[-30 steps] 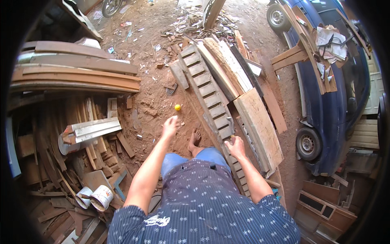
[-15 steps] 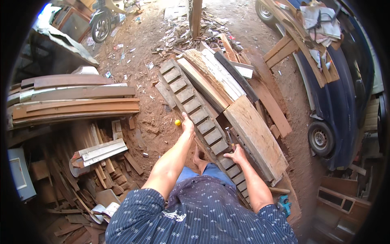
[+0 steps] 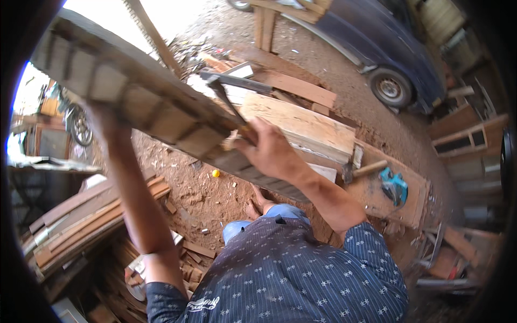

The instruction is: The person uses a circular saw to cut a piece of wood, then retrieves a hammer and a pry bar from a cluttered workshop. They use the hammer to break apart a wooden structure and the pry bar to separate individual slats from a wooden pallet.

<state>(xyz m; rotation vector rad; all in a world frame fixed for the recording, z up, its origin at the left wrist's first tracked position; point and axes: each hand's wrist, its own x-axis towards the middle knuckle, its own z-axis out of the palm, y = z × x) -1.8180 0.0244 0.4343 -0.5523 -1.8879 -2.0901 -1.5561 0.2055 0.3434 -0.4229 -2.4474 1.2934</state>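
Observation:
A long, heavy wooden beam [image 3: 177, 116] with a row of square notches slants across the view, lifted and tilted, its far end up at the left. My left hand [image 3: 107, 116], smeared by motion, grips its lower edge toward that end. Near the beam's other end my right hand [image 3: 269, 148] is closed around a chisel [image 3: 229, 99], whose slim dark shaft and flared end point up and away. The fingers of that hand also press against the beam. Part of the left hand's grip is hidden.
Behind the beam lies a thick pale plank [image 3: 301, 126] on a stack of boards. A wooden-handled hammer [image 3: 369, 168] and a teal power tool [image 3: 394, 185] rest to the right. Stacked planks [image 3: 97, 212] stand left; a yellow ball [image 3: 216, 173] lies on the dirt. A dark blue vehicle [image 3: 377, 43] is beyond.
The notched beam has risen off the board stack and swung up toward the left, carried by both hands. My view has turned right, and the chisel has moved up with my right hand.

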